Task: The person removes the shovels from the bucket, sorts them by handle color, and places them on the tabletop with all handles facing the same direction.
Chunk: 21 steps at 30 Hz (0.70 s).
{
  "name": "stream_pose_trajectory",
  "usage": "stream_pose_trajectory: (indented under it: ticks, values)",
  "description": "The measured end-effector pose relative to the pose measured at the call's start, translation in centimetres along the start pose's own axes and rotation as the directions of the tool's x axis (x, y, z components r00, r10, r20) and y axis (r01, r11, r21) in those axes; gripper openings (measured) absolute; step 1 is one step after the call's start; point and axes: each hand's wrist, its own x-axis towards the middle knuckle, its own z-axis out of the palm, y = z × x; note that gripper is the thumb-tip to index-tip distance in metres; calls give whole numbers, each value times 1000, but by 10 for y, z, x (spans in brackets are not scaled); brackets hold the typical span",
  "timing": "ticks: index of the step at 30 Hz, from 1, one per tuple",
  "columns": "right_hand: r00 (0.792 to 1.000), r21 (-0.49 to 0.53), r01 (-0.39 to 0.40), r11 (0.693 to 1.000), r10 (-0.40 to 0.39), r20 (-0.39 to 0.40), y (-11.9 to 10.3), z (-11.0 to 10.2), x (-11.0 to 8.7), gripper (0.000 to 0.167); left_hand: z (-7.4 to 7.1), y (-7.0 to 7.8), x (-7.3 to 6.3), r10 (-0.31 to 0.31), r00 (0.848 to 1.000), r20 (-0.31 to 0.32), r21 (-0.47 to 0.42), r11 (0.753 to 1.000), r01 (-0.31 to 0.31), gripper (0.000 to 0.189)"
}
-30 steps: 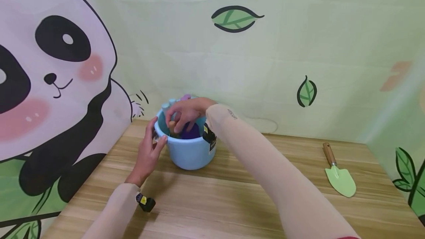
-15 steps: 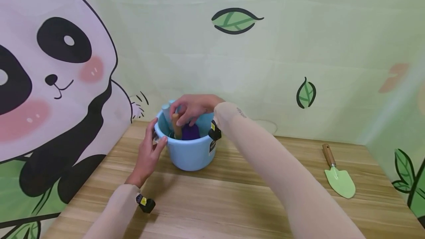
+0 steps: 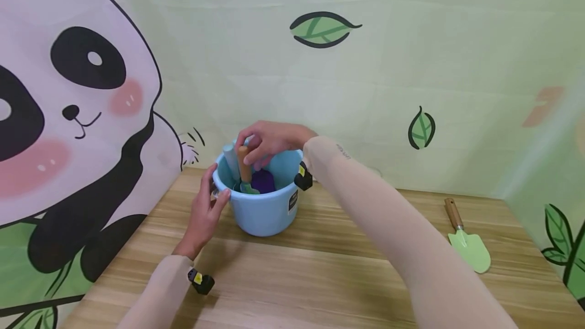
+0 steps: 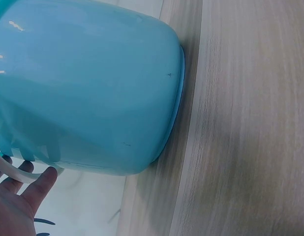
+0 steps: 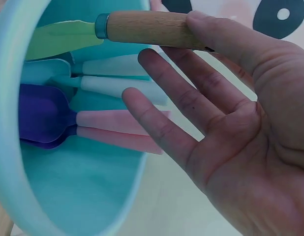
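Trowel [image 3: 245,169] pinched in right hand [image 3: 271,141], left hand [image 3: 205,212] gripping bucket rim [image 3: 280,193]

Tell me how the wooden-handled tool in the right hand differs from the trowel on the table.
The wooden-handled tool is pinched by the right hand; the trowel is touched by neither hand. The wooden-handled tool stands nearly upright, handle up, blade in the bucket; the trowel lies on the table. In the head view, the tool's handle looks lighter and more orange, the trowel's darker brown. Both have wooden handles and green blades.
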Motion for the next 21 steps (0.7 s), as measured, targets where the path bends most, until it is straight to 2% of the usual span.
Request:
stream_pose_trajectory:
  ticks: [7,11,16,21]
  values:
    - [998,37,56,998,-55,-31,-6,-5,-7,27,0,-1,0,22,1000,-14,2,1000,-22,66]
    - [992,15,106,994,-104,-70,-9,-6,-11,27,0,-1,0,23,1000,-17,8,1000,-23,66]
    - [971,-16,162,987,-162,-176,-10,-6,-18,24,1,-1,0,19,1000,-11,10,1000,-19,67]
    - [941,0,209,978,-201,-271,-7,-5,-25,29,1,-1,0,17,1000,-9,16,1000,-17,67]
